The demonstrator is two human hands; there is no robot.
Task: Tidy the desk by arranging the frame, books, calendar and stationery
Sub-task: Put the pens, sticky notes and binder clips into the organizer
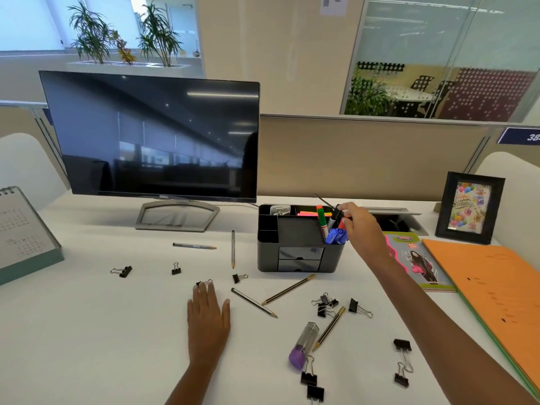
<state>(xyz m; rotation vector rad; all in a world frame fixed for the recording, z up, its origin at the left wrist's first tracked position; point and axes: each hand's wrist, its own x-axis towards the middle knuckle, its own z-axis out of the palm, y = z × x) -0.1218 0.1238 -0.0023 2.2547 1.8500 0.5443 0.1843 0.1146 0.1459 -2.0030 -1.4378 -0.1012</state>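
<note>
Smooth, matt white desk (87,331) bearing a monitor (152,135) with a glossy dark screen and a stand (176,216) of brushed grey metal. The organiser (298,229) is matt black plastic, the black marker (336,215) shiny plastic, the tube (306,336) clear plastic with a purple cap, and the binder clip (402,344) black metal with bright wire handles. The frame (496,211) has a satin black finish; the folder (496,293) is matt orange card, the partition (365,159) cloth-like.

white desk (87,346) | beige partition (365,159) | glass wall (438,39) | plants (93,33)
</note>
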